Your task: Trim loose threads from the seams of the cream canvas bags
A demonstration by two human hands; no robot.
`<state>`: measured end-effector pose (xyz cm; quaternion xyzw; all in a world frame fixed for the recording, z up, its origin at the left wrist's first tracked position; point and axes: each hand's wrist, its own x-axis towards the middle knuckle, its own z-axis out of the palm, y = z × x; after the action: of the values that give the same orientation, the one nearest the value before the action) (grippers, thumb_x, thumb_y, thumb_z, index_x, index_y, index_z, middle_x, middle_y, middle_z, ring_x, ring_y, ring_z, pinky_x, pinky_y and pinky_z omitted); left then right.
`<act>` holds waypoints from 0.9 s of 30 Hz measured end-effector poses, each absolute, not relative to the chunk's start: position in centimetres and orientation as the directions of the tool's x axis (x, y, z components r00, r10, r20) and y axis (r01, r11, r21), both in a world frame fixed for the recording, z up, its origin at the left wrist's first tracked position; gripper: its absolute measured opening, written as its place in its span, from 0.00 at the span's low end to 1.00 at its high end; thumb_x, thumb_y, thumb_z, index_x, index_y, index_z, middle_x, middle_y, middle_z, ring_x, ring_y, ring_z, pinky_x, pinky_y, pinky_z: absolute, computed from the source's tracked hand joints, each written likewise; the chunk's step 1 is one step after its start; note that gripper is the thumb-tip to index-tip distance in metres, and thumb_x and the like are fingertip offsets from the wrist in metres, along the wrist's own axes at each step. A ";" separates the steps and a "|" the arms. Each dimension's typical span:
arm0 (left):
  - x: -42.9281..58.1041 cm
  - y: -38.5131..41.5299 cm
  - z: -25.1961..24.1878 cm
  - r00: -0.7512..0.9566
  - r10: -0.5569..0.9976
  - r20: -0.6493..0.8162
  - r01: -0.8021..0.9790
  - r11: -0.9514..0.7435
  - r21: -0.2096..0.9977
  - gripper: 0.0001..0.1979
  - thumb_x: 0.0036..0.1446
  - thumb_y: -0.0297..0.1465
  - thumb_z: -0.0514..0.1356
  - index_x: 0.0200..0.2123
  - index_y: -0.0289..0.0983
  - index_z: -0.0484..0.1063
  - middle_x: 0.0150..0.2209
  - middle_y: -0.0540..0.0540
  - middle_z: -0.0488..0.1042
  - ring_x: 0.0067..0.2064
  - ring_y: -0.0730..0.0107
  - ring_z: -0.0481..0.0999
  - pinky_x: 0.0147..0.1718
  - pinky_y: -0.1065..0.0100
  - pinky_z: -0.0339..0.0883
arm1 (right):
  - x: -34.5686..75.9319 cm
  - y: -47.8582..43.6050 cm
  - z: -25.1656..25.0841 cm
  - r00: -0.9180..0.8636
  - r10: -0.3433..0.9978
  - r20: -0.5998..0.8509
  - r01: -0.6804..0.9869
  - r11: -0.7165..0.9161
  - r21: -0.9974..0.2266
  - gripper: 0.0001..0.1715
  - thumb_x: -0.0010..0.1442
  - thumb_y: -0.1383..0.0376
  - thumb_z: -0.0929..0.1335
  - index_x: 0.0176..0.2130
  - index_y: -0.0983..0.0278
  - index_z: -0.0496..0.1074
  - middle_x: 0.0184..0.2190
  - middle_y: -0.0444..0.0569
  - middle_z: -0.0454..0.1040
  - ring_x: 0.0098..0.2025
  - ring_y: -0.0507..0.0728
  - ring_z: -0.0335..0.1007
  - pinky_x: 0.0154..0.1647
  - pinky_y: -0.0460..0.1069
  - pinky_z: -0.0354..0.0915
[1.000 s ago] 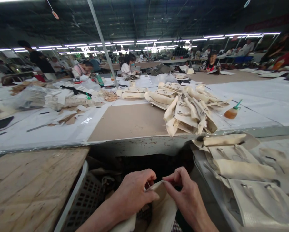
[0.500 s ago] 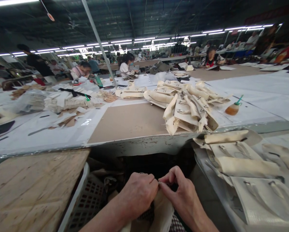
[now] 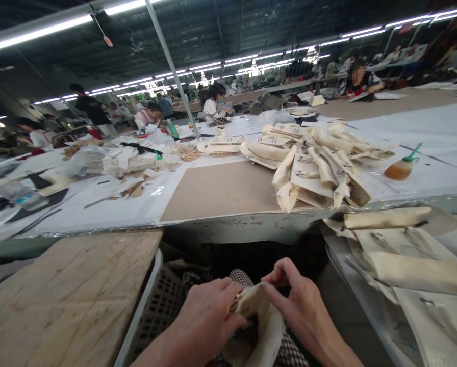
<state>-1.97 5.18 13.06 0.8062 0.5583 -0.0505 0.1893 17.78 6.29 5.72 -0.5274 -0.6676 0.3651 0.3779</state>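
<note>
Low in front of me, over my checked-cloth lap, I have a cream bag piece (image 3: pixel 271 326) with its edge raised and its inside partly showing. My left hand (image 3: pixel 209 316) grips the left side of that edge, its fingers closed and the thumb lying across the front. On the other side, my right hand (image 3: pixel 303 300) pinches the upper right edge between thumb and forefinger. The lower part of the piece runs out of the picture. Similar cream bag pieces with handles (image 3: pixel 415 244) lie stacked to the right of my right hand.
A pile of cream bag pieces (image 3: pixel 320 163) lies on the worktable (image 3: pixel 213 188). Right of it stands a glue bottle (image 3: pixel 400 168) with a green nozzle. To my left are a plastic basket (image 3: pixel 163 290) and a wooden board (image 3: pixel 64 300). Several people sit farther back.
My hands have moved apart from each other, and the cream bag piece between them has spread open, showing more of its inside. The whole view has shifted and tilted slightly.
</note>
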 end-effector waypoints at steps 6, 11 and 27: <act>-2.6 5.4 12.3 0.385 0.888 -0.251 0.913 -0.328 0.242 0.08 0.62 0.29 0.57 0.32 0.38 0.76 0.32 0.50 0.76 0.35 0.67 0.76 0.32 0.70 0.58 | 17.4 6.3 5.7 -0.146 0.984 0.103 0.439 0.157 -0.885 0.07 0.58 0.65 0.66 0.32 0.57 0.60 0.31 0.41 0.79 0.34 0.57 0.77 0.37 0.50 0.69; -2.8 5.6 12.9 0.393 0.888 -0.239 0.884 -0.293 0.365 0.03 0.57 0.31 0.61 0.33 0.39 0.75 0.33 0.52 0.75 0.35 0.69 0.74 0.33 0.72 0.58 | 17.5 6.5 6.1 -0.125 0.990 0.058 0.441 0.108 -0.891 0.08 0.58 0.64 0.66 0.31 0.57 0.59 0.30 0.41 0.78 0.34 0.57 0.76 0.37 0.51 0.67; -5.9 6.8 12.3 0.445 0.815 -0.372 0.688 -0.046 0.724 0.10 0.56 0.28 0.57 0.34 0.37 0.81 0.24 0.55 0.67 0.28 0.76 0.63 0.25 0.76 0.52 | 18.9 8.0 6.5 -0.539 0.837 0.090 0.250 0.261 -0.932 0.19 0.65 0.68 0.61 0.48 0.55 0.77 0.42 0.44 0.80 0.44 0.56 0.76 0.47 0.47 0.69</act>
<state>-5.95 6.85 12.28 0.7197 0.5222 0.0699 0.4522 18.93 8.02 6.54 -0.3708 -0.7334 0.4814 0.3048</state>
